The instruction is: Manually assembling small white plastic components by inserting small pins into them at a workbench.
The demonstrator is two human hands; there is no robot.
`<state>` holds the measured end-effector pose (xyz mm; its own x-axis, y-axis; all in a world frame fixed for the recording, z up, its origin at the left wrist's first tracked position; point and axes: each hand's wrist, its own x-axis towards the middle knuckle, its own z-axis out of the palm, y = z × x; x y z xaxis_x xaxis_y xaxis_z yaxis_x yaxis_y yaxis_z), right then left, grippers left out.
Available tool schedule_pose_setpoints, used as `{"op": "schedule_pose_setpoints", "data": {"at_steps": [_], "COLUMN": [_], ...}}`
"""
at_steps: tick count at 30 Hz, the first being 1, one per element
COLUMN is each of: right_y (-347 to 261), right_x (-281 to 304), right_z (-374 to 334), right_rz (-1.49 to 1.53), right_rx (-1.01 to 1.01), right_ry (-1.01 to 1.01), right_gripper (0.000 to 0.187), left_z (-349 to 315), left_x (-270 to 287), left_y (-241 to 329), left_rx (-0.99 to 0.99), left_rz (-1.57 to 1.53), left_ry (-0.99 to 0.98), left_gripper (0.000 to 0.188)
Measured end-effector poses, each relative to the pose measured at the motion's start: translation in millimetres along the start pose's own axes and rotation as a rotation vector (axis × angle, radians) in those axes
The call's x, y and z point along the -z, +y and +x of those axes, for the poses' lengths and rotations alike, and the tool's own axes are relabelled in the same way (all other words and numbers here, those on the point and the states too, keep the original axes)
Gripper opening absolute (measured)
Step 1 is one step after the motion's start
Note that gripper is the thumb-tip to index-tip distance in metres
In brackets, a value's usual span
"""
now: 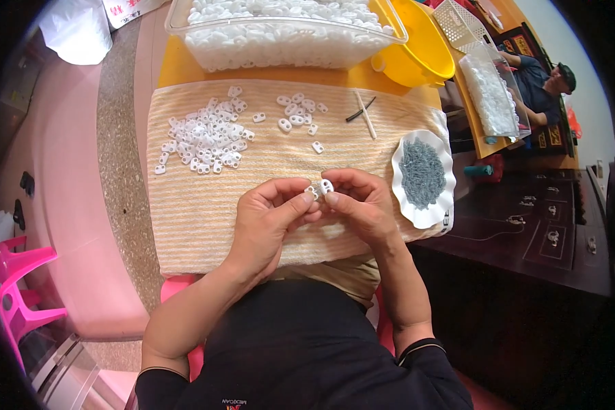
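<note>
Over the striped towel point(205, 239) my two hands meet, fingertips almost touching. My left hand point(275, 213) is closed in a pinch on a small white two-hole plastic piece point(312, 192). Between thumb and fingers, my right hand point(363, 208) grips a white oval two-hole cord-lock piece point(326, 186). Something small and grey shows between the two pieces, partly hidden by my fingers. Beyond my left hand lies a heap of white two-hole pieces point(208, 130). A smaller group of white oval pieces point(296, 109) lies ahead of my hands. Right of my right hand, a wavy-edged white dish point(425, 220) holds many small grey spring-like parts point(422, 174).
A clear bin point(280, 44) full of white pieces stands at the far edge beside a yellow basin point(427, 51). A white stick and a black stick point(362, 115) lie crossed on the towel. At far right a person point(543, 85) sits by another bin. Pink stool point(24, 287) at left.
</note>
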<state>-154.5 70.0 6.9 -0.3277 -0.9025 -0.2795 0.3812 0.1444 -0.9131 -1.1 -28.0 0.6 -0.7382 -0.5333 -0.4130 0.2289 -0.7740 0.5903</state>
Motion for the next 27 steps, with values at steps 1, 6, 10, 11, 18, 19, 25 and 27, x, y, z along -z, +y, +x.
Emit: {"op": "schedule_pose_setpoints", "data": {"at_steps": [1,6,10,11,18,19,25,27], "right_y": [0.2,0.4,-0.7,-0.6,-1.6,-1.6,-1.8,-4.2], "right_x": [0.4,2.9,2.9,3.7,6.2,6.8,8.0,5.8], "right_z": [-0.1,0.1,-0.3,-0.2,-1.2,-1.2,-1.1,-1.5], "right_rz": [0.001,-0.032,-0.032,-0.047,-0.113,-0.112,-0.135,-0.139], "right_rx": [-0.003,0.013,0.016,0.019,0.010,0.008,0.018,0.023], "right_ry": [0.001,0.013,0.021,0.018,0.018,0.018,-0.008,-0.030], "right_gripper": [0.030,0.031,0.031,0.031,0.031,0.031,0.031,0.031], "left_z": [0.2,0.1,0.9,0.7,0.2,0.3,0.8,0.7], "left_x": [-0.3,-0.1,-0.5,-0.9,-2.5,-2.4,-0.4,-0.2], "left_y": [0.3,3.3,3.5,3.9,5.5,5.5,4.9,4.8], "left_rx": [0.002,0.030,0.043,0.046,0.070,0.070,0.095,0.099], "left_rz": [-0.001,0.011,0.015,0.014,0.034,0.034,0.059,0.061], "left_ry": [0.002,-0.030,-0.024,-0.027,-0.018,-0.018,-0.020,-0.019], "left_gripper": [0.017,0.017,0.017,0.018,0.018,0.018,0.019,0.019]}}
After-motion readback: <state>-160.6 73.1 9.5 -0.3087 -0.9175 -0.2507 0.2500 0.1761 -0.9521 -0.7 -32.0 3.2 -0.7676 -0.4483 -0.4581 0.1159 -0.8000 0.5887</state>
